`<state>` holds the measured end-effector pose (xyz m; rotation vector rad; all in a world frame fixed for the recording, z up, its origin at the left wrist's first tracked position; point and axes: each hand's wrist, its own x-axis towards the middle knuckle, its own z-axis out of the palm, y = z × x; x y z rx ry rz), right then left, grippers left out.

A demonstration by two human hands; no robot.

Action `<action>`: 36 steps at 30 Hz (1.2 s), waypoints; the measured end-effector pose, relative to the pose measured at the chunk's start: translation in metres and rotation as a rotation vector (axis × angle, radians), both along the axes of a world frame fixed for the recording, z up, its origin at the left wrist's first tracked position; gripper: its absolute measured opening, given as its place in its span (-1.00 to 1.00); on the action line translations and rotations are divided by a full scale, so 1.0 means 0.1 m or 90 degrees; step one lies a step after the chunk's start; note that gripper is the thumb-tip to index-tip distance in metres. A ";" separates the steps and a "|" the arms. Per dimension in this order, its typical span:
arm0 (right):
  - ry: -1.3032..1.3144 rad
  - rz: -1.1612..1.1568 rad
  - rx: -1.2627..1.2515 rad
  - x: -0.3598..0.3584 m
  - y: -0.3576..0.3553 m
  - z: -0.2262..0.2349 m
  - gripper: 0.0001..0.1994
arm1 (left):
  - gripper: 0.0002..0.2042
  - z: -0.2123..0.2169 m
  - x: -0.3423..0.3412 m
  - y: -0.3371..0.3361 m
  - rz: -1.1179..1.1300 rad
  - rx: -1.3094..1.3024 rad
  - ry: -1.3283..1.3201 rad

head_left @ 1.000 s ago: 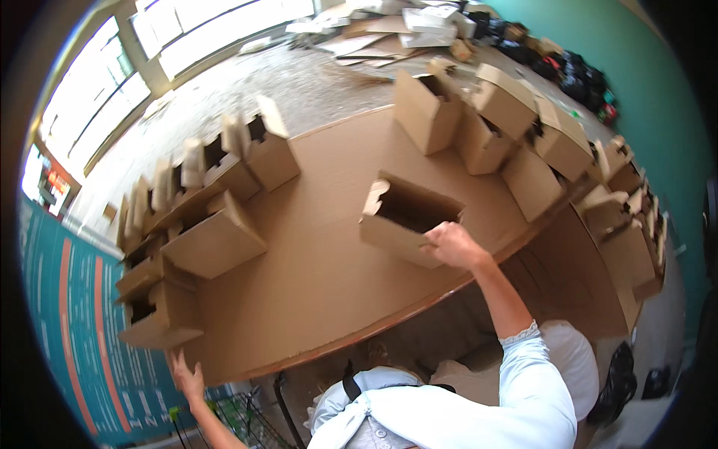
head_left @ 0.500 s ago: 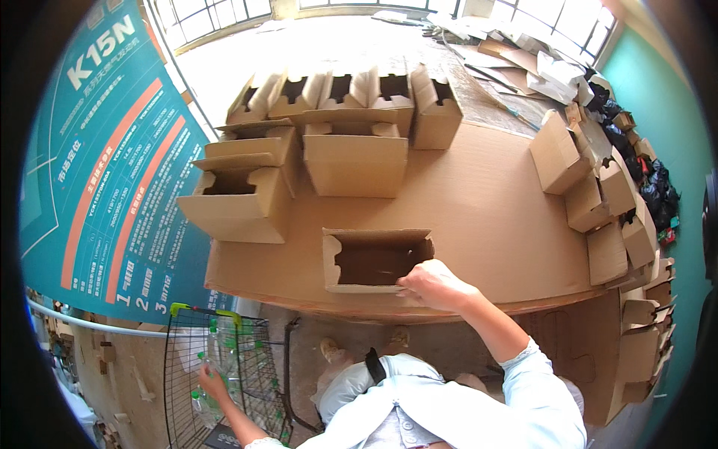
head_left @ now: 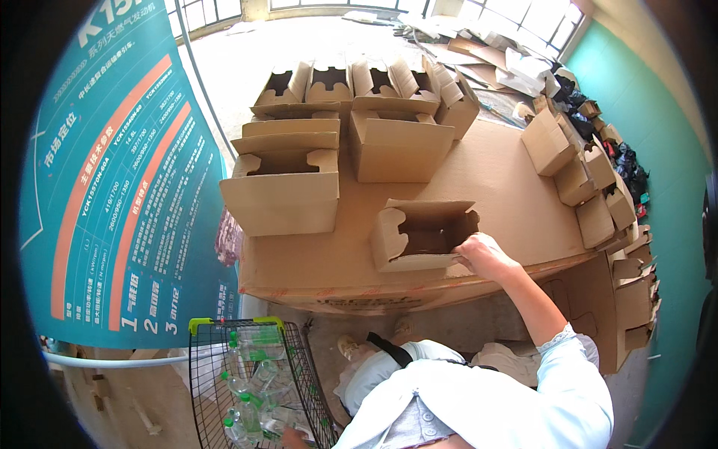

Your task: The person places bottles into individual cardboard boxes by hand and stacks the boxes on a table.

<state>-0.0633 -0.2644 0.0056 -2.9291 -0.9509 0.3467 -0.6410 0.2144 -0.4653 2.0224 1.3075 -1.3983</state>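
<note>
An open cardboard box (head_left: 415,262) stands near the front edge of a large cardboard-topped surface (head_left: 516,217). My right hand (head_left: 486,256) pinches the right end of its near rim, and the inside of the box looks dark. At the lower edge, my left hand (head_left: 295,438) is down in a black wire basket (head_left: 310,382) with yellow-green corner pieces. Several clear plastic bottles (head_left: 250,408) with green caps lie in the basket. My left hand is beside the bottles; its fingers are mostly hidden, so whether it holds one does not show.
Behind the box stand several open cardboard boxes (head_left: 280,198) in rows. More boxes (head_left: 550,142) line the right side, by black bags (head_left: 632,168) and a green wall. A teal printed banner (head_left: 112,224) rises at the left. Flattened cardboard (head_left: 479,56) is heaped at the back.
My view has shifted, so the boxes and basket appear farther right. My left hand has moved lower and nearer my body within the basket. My right hand stays on the box rim.
</note>
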 end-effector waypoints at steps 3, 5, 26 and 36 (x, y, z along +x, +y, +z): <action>0.005 -0.044 0.008 -0.04 0.06 0.00 -0.88 | -0.30 0.08 -0.05 0.02 0.025 -0.005 -0.011; 0.003 -0.067 0.005 -0.02 0.05 -0.06 -0.86 | -0.33 0.15 -0.05 0.06 0.034 -0.003 -0.021; 0.081 0.068 0.109 0.22 -0.10 -0.04 -0.90 | -0.67 2.41 0.54 -0.41 0.112 0.530 -0.346; 0.136 0.205 0.075 0.41 -0.43 0.00 -0.92 | -0.58 5.03 2.43 -1.00 0.389 0.415 -1.123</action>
